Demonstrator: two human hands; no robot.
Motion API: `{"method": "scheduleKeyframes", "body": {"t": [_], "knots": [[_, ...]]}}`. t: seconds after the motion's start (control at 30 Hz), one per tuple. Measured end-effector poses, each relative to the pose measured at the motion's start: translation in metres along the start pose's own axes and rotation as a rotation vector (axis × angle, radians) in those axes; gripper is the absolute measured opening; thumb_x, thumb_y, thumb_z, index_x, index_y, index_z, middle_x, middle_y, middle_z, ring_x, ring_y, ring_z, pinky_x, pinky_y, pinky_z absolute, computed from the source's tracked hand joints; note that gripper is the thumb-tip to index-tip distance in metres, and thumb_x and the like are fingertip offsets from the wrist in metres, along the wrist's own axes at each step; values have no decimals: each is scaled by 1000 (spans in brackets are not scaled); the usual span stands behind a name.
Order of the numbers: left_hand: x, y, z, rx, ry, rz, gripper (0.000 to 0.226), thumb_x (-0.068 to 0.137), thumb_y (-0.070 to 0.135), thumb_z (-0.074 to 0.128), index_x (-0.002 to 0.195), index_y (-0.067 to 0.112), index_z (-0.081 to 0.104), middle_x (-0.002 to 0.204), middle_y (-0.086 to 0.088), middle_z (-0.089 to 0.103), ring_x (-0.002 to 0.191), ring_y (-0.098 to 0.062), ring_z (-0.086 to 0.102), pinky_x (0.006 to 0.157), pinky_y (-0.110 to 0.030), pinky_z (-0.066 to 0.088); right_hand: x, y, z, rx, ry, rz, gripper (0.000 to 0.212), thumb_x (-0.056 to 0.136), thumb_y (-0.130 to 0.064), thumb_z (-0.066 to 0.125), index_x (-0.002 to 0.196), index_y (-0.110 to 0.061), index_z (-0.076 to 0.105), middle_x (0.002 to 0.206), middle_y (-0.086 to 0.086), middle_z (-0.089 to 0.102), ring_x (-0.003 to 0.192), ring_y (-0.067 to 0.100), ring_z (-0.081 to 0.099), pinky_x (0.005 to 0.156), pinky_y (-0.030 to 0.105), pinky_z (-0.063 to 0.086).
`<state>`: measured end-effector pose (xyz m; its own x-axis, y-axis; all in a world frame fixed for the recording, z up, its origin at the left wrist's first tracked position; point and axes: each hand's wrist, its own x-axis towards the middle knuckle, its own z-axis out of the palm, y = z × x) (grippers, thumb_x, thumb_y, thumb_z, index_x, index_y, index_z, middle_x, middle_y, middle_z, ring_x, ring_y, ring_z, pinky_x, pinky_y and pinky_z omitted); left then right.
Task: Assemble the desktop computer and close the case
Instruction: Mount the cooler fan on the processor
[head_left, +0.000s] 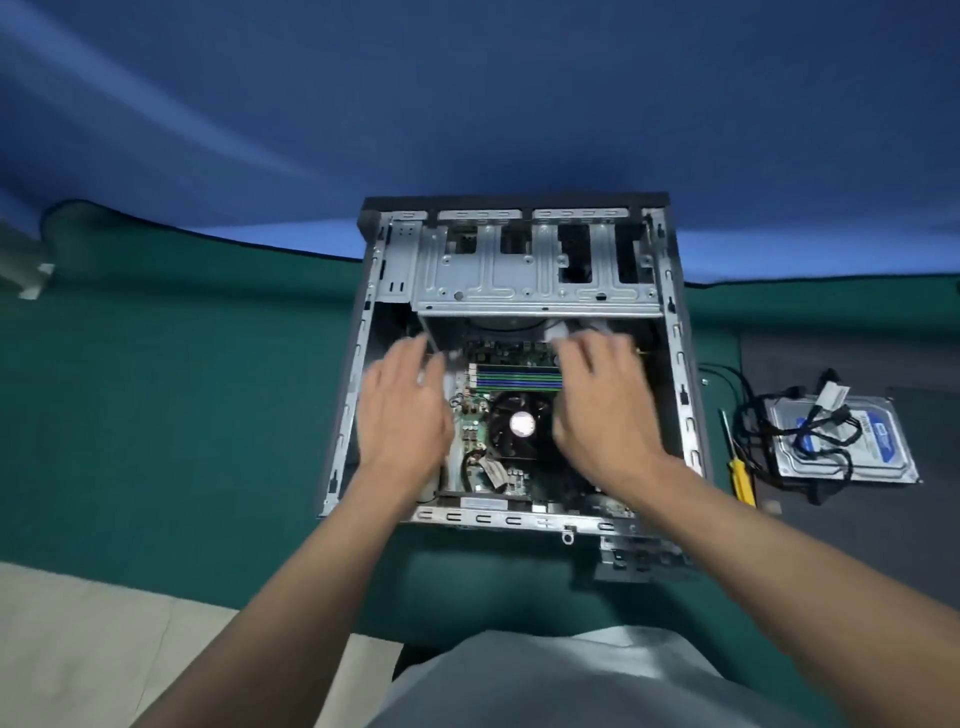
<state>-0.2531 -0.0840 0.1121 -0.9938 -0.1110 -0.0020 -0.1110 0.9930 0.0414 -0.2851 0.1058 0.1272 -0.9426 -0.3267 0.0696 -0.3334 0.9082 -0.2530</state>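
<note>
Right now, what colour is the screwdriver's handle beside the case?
Yellow: the screwdriver handle shows best in the head view.

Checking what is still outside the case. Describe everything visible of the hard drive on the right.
The hard drive is a rectangular unit with a silvery metal body and a white-and-blue label facing up. It lies flat on a dark grey mat, outside and right of the open case. A tangle of black cables lies across its top, hiding part of the label.

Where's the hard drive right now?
In the head view, the hard drive lies outside the case, to its right, on the dark mat just right of the yellow-handled screwdriver, with black cables draped over it.
</note>
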Motion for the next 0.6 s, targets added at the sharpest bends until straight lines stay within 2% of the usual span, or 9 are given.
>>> {"method": "scheduleKeyframes", "body": {"t": [0.1,0.17,0.23,0.3,0.37,0.5,0.6], "knots": [[-1,-36,-3,75,17,-92,59,95,21,53,149,8,34,161,-11,23,148,-25,20,115,-39,17,5,-32,19,154,-248,-196,36,87,-8,54,123,-10,54,117,6,57,108,20,49,94,34,42],[-2,-53,-1,59,-57,-88,60,99,25,48,152,7,27,163,-11,16,149,-26,16,116,-40,19,11,-48,33,267,-392,-244,25,92,-12,50,115,-13,58,113,6,60,106,22,53,91,38,46],[-3,-63,2,4,-134,-52,60,99,23,50,152,7,28,164,-12,8,150,-27,14,116,-41,25,19,-61,44,300,-558,-272,16,94,-20,51,106,-15,59,107,8,63,99,27,58,81,39,50],[-3,-64,5,-55,-138,-58,57,98,19,51,150,6,33,164,-12,8,149,-28,18,113,-41,31,26,-72,56,291,-731,-312,18,94,-32,55,103,-18,59,103,8,63,95,27,58,76,36,48],[-1,-62,6,-83,-124,-74,52,97,16,51,147,7,38,164,-11,9,146,-29,22,109,-43,36,32,-84,68,265,-892,-348,26,92,-39,57,106,-18,61,106,7,64,96,25,56,80,35,48],[2,-64,8,-125,-105,-88,48,95,13,50,143,7,44,164,-8,10,145,-27,24,109,-41,38,41,-102,90,254,-1200,-320,32,90,-30,62,115,-11,64,117,8,64,107,25,57,96,38,46],[3,-65,10,-133,-84,-95,45,95,11,49,140,6,47,164,-7,11,144,-26,26,107,-41,39,44,-109,97,259,-1280,-334,28,90,-20,61,114,-6,64,118,9,63,106,24,57,92,32,45]]}}
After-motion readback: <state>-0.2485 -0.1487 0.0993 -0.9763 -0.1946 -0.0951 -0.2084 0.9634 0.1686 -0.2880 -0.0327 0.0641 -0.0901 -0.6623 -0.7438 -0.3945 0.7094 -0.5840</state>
